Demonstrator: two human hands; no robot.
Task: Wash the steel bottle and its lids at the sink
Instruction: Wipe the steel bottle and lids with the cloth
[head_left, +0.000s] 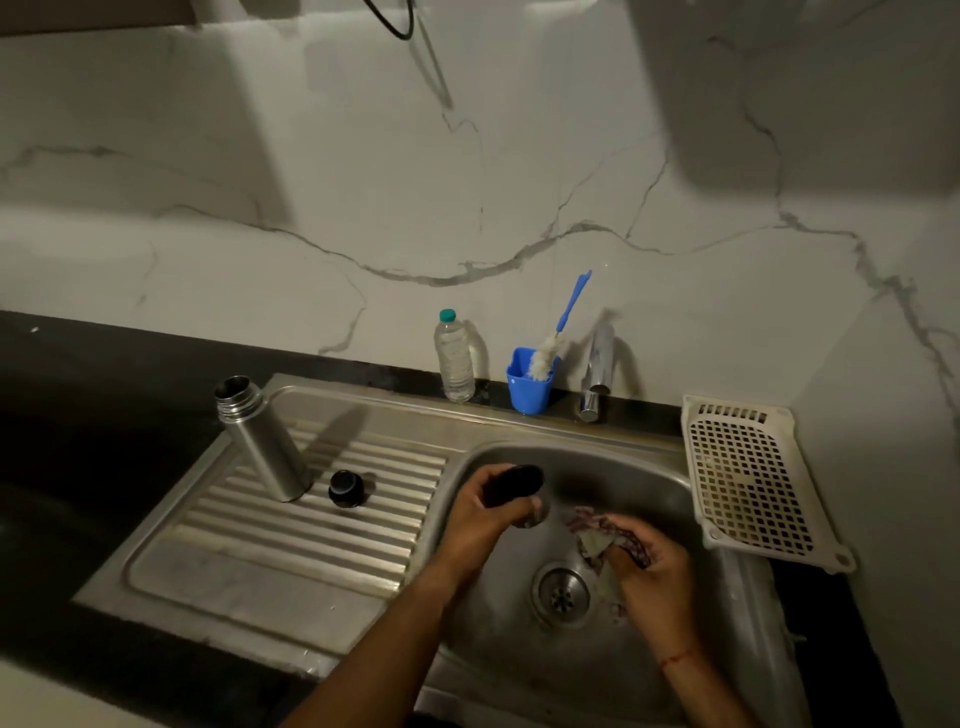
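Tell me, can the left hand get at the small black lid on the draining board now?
Probably not yet: the path looks free, but the left hand already holds a dark lid; the small black lid stands unobstructed beside the steel bottle.

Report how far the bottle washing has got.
Done: the steel bottle stands open on the drainboard, a black lid beside it. Whether either is washed cannot be told. In hand: the left hand holds a dark lid over the sink; the right hand grips a scrubbing cloth. Left: apparently rinsing; the tap shows no water.

One steel bottle (264, 441), two dark lids (346, 488) (511, 484), one plastic bottle (455, 356), one brush (558, 332), one basket (748, 478)
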